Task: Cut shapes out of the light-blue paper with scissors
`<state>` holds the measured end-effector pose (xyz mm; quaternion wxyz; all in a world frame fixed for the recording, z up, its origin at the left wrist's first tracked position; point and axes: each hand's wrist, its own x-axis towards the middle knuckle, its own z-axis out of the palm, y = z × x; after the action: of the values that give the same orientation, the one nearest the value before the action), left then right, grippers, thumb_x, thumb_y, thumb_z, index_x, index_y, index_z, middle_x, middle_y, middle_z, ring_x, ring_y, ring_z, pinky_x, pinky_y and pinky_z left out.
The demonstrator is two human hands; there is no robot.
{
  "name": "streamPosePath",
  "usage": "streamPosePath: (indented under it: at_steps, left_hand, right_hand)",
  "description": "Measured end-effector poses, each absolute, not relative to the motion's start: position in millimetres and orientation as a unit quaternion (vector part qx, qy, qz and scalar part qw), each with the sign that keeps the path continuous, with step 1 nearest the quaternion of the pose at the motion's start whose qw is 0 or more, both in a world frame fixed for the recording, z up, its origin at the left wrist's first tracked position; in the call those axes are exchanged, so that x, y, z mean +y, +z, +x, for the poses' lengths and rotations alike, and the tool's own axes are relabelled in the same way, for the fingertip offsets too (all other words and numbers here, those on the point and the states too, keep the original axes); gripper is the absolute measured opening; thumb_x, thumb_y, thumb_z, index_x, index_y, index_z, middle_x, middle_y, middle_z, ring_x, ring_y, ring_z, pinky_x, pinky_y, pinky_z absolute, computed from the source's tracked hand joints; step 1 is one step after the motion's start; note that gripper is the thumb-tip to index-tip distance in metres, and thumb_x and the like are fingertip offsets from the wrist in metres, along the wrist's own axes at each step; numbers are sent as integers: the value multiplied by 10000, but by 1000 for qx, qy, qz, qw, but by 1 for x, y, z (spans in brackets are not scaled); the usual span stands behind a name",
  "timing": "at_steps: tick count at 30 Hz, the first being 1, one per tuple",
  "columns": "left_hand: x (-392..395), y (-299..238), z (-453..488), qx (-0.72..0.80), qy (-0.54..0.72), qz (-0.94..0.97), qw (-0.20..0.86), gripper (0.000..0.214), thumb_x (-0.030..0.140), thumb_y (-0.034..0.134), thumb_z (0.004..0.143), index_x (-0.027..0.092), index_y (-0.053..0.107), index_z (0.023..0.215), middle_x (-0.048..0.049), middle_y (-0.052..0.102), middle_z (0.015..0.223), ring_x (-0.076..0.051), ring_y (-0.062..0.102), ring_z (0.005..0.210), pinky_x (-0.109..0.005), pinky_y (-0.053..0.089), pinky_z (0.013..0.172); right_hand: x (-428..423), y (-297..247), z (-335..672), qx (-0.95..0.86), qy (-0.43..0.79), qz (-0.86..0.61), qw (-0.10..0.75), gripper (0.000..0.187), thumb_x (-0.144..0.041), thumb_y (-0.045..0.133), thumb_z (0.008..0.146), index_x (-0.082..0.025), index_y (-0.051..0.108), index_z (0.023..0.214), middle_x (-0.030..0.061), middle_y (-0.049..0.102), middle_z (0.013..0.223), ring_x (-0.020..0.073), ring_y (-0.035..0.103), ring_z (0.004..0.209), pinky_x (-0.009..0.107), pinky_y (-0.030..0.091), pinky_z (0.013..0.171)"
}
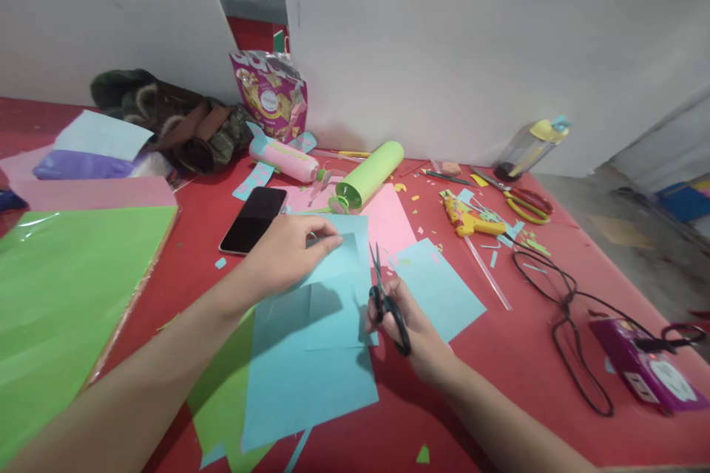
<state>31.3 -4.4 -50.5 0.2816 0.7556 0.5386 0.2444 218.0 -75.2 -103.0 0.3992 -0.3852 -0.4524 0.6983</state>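
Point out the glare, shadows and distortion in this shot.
Head view: even, soft light; white glare streaks on the wrapped green sheet; the left hand throws a soft shadow on the blue paper; wide-angle bending towards the edges; the scissors are in sharp focus.

Left hand (288, 255) holds a light blue sheet (327, 288) on a red table (499, 355); right hand (413, 329) grips black scissors (385, 299) at its right edge. Phone (254, 219) just behind.
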Motion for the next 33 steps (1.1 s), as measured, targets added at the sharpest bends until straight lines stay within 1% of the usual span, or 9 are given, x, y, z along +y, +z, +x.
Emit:
streamPosePath:
  at_steps: [5, 8, 22, 28, 33]
  left_hand:
    - [-7, -48, 33, 538, 265, 751, 276, 233, 328, 495, 755, 147, 638, 727, -11, 655, 692, -146, 565, 645, -224, 411, 619]
    - [-10, -48, 37, 545, 256, 748, 279, 230, 326, 503, 747, 148, 644, 709, -9, 656, 676, -146, 561, 632, -231, 409, 614]
    - [-11, -51, 40, 541, 260, 749, 280, 222, 311, 495, 759, 150, 644, 725, -15, 675, 708, -158, 580, 663, -238, 419, 636]
    - [-13, -52, 41, 532, 264, 754, 281, 222, 308, 495, 763, 146, 639, 714, -13, 674, 699, -156, 583, 657, -226, 421, 621]
    - [-13, -51, 41, 532, 264, 753, 284, 217, 300, 493, 766, 145, 638, 718, -13, 672, 703, -153, 581, 663, -220, 420, 624]
  right_hand:
    - [-76, -99, 219, -495, 710, -361, 348, 406, -581, 562, 662, -243, 357, 752, -32, 437, 679, 129, 424, 629, 273, 312, 560]
    - [-77, -97, 220, -511, 708, -355, 334, 400, -590, 541, 674, -236, 372, 757, -24, 442, 680, 133, 420, 634, 281, 311, 574]
    - [-77, -97, 220, -514, 705, -367, 322, 414, -611, 523, 668, -246, 347, 752, -30, 442, 652, 135, 419, 597, 270, 307, 552]
    - [-77, -97, 219, -516, 705, -365, 322, 414, -608, 523, 670, -244, 343, 751, -35, 448, 640, 119, 389, 544, 256, 288, 512]
    - [-78, -97, 220, -520, 700, -369, 321, 401, -603, 508, 686, -245, 340, 755, -28, 446, 652, 130, 410, 578, 262, 303, 521]
